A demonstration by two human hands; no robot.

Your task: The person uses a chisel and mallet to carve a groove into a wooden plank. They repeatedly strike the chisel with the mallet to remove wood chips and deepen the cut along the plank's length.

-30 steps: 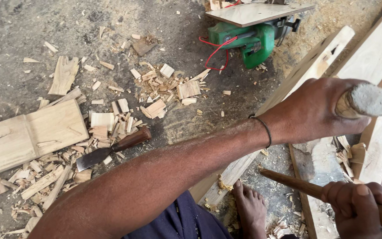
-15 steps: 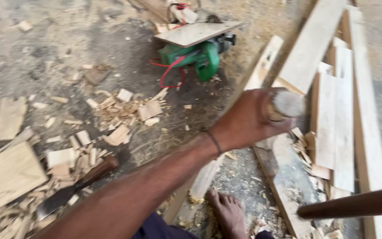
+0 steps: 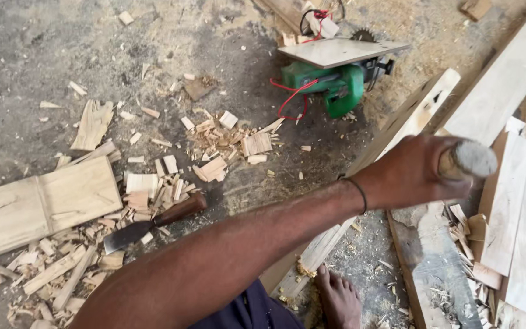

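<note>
Fist of left hand (image 3: pixel 418 173) hides most of wooden handle (image 3: pixel 467 160).

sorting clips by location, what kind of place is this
Probably an informal woodworking spot on bare ground. Wood chips and sawdust litter the dirt, a green power saw lies upturned, a chisel rests among offcuts, planks lie alongside, and the left hand grips a wooden handle.
</note>
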